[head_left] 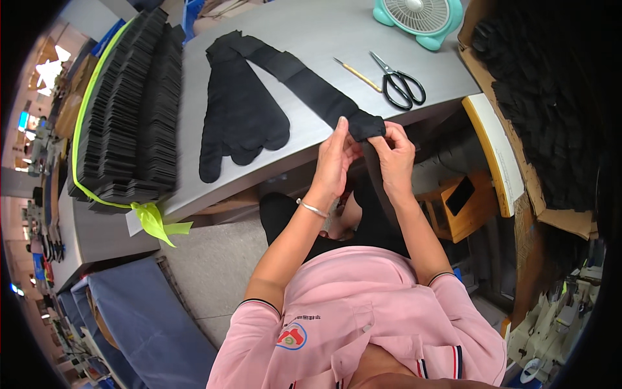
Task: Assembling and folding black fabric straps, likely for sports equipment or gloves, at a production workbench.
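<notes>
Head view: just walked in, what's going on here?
A seated person works at a grey table, the left hand and right hand both holding the near end of a black fabric strip at the table's edge. The rest of the strip lies on the table, beside a lobed black fabric piece. Scissors and a thin yellow-handled tool lie beyond the hands, untouched.

Two hands [332, 162], one fan [424, 14], one pair scissors [391, 73], one phone [460, 196], one bracelet [312, 208].
</notes>
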